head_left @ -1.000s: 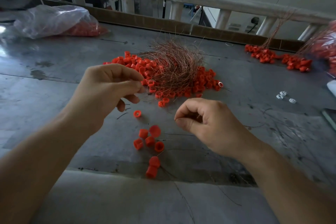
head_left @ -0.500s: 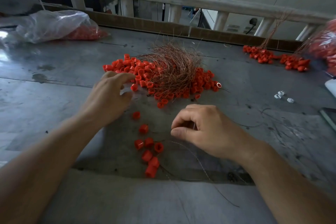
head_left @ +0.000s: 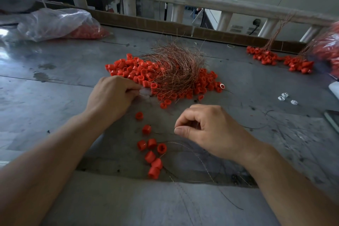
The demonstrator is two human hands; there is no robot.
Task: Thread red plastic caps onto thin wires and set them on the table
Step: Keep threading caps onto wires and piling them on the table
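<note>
A heap of red plastic caps [head_left: 132,71] lies mid-table with a tangle of thin copper wires [head_left: 176,68] on top of it. My left hand [head_left: 111,97] rests at the heap's near left edge, fingers curled and pinching a thin wire there. My right hand [head_left: 207,130] hovers low over the table in front of the heap, thumb and fingers pinched on a fine wire [head_left: 198,159] that trails toward me. Several caps threaded on wire [head_left: 152,158] lie in a loose string between my hands.
A clear bag of red caps [head_left: 60,25] sits back left. Bundles of wired caps [head_left: 264,57] lie back right, beside another red bag [head_left: 328,51]. Small white pieces [head_left: 286,97] lie right. A brown lip and white railing [head_left: 183,0] bound the far edge.
My left hand dropped from mid-air to the left edge of the cap heap and closed its fingers there. My right hand sank lower, still pinching the wire.
</note>
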